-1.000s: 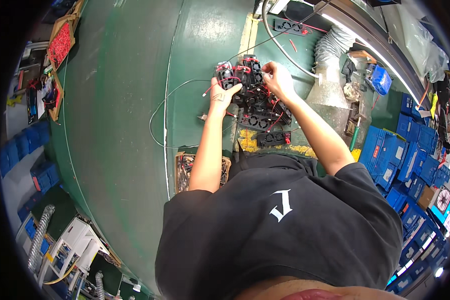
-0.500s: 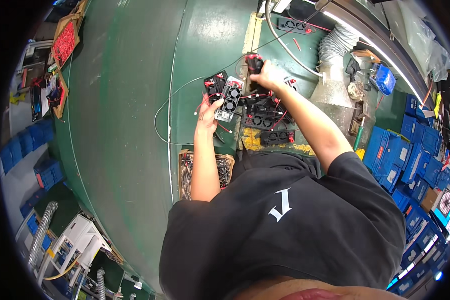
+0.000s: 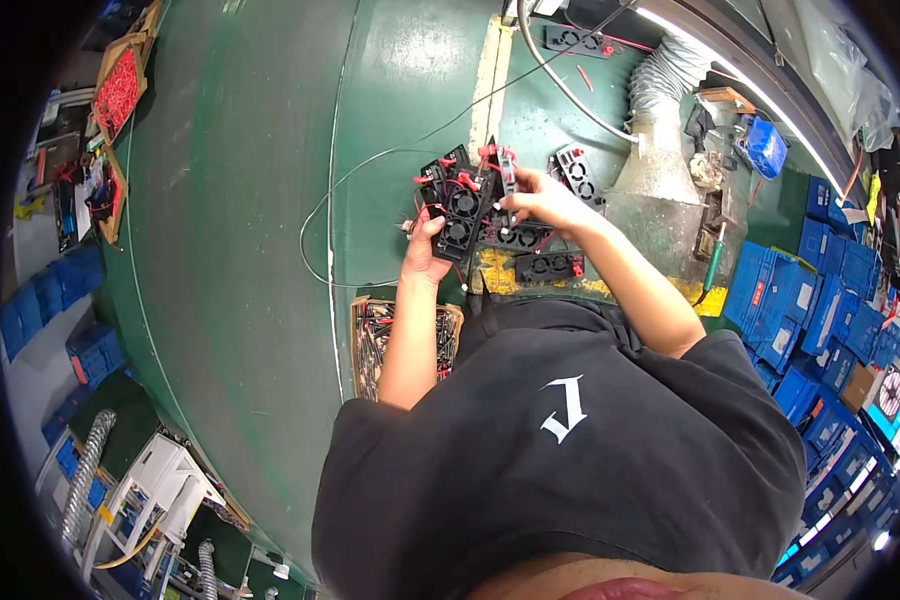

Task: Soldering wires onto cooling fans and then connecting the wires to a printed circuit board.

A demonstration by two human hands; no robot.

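My left hand (image 3: 426, 248) is closed round the lower left side of a stack of black twin-fan units (image 3: 459, 218) with red connectors and thin red wires. Right beside that stack, my right hand (image 3: 542, 202) pinches another twin-fan unit (image 3: 508, 178), which is turned edge-on and has red at its top end. Whether this unit touches the stack I cannot tell. On the bench beneath and beyond the hands lie more fan units: a black one (image 3: 550, 266) close to my body, one partly hidden (image 3: 523, 237), and a silver-faced one (image 3: 576, 172) past my right wrist.
A box of small dark parts (image 3: 373, 350) stands beside my left forearm. A thin cable (image 3: 322, 205) loops over the green bench. To the right are a flared duct hood (image 3: 660, 165), a green-handled tool (image 3: 714, 262) and blue bins (image 3: 770, 300). Another fan unit (image 3: 578, 41) lies at the back.
My right hand has come nearer and now holds a unit edge-on beside the stack. A black unit, rather than a silver one, now faces up in my left hand. The loose pile has shrunk.
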